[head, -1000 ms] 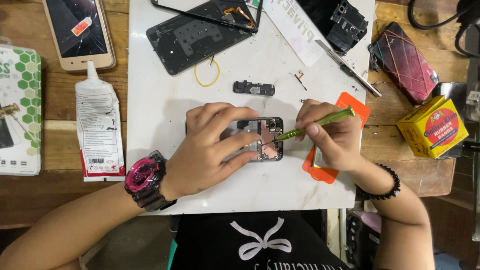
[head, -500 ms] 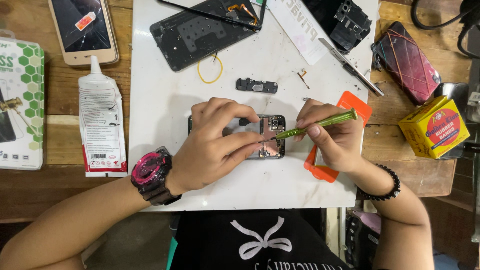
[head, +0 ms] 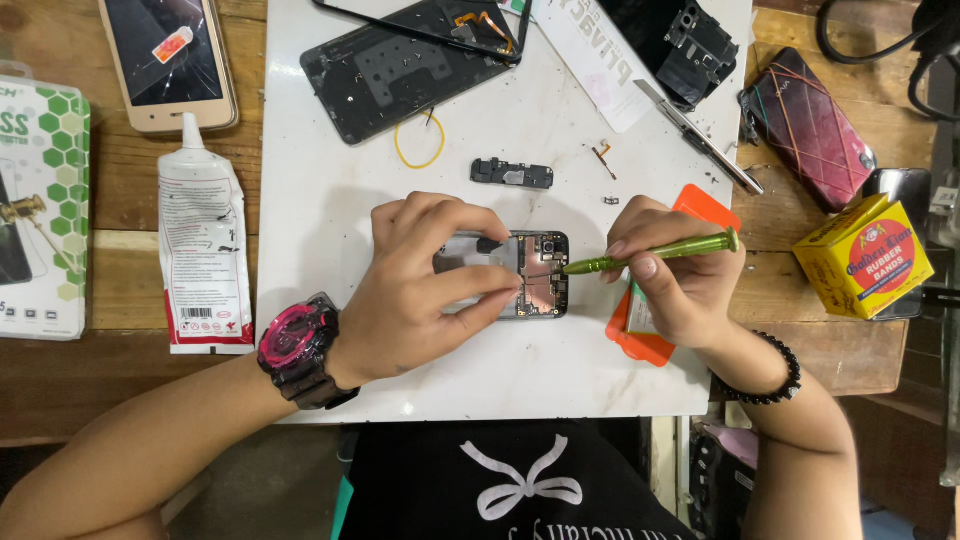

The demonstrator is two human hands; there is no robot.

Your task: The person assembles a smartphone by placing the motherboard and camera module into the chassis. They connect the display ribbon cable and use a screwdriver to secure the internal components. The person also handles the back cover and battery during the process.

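An opened phone (head: 535, 275) lies near the middle of a white board (head: 320, 200), its circuit board showing. The left hand (head: 425, 285) rests over its left part, fingers spread and pressing it flat rather than closed around it. The right hand (head: 680, 275) pinches a green screwdriver (head: 650, 252), fingers together on the shaft, the tip at the phone's right edge (whether it touches a screw I cannot tell). Under that hand lies an orange tool (head: 640, 340). Above the phone sit a small black part (head: 512, 173) and a yellow rubber band (head: 420, 145); further up, a black phone back (head: 400, 70). Left of the board lies a glue tube (head: 205, 250), right a yellow box (head: 865, 255).
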